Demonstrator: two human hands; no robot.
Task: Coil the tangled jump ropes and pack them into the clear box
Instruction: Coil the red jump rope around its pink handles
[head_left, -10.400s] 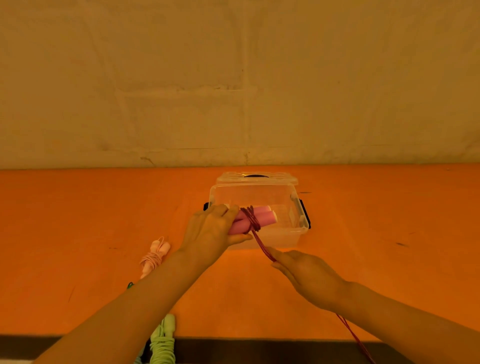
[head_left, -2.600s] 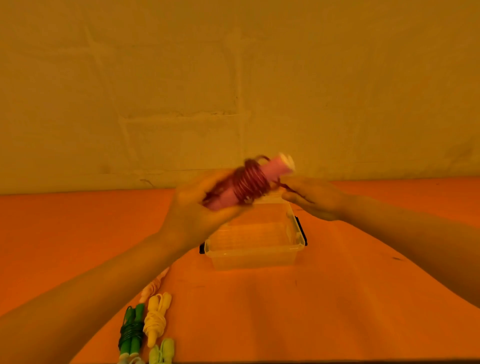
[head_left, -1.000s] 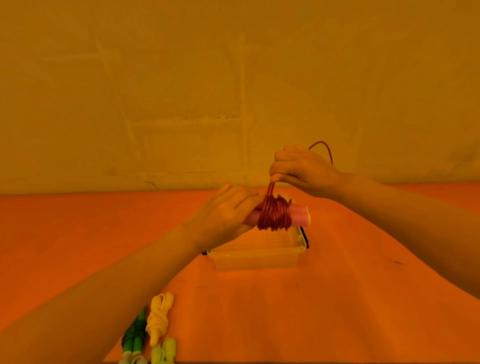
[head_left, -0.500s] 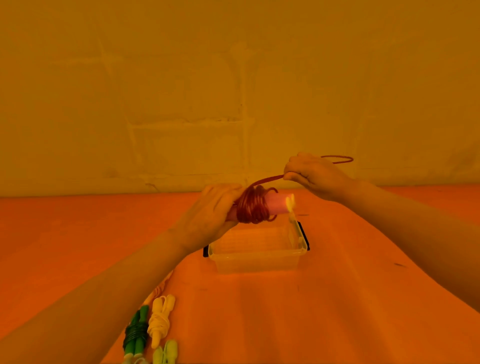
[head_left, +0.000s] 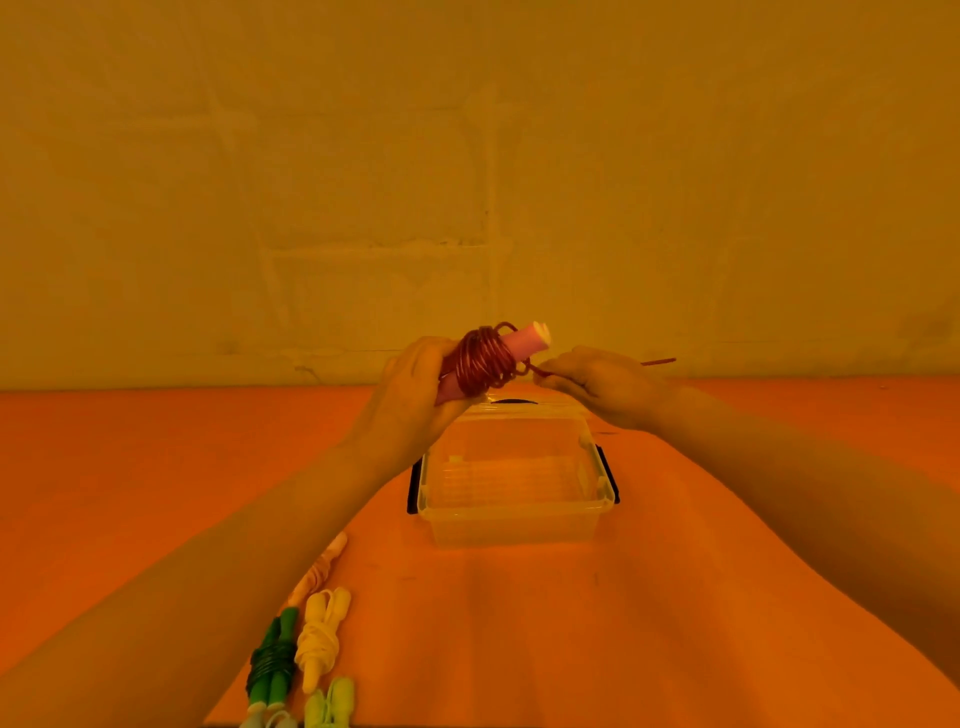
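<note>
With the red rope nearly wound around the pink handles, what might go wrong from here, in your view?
1. The right hand pinches only the loose tail of the red rope; if it slips before being tucked, the wraps may spring open.
2. The coil bulges unevenly around the pink handles gripped by the left hand, so loops might slide off towards the clear box.
</note>
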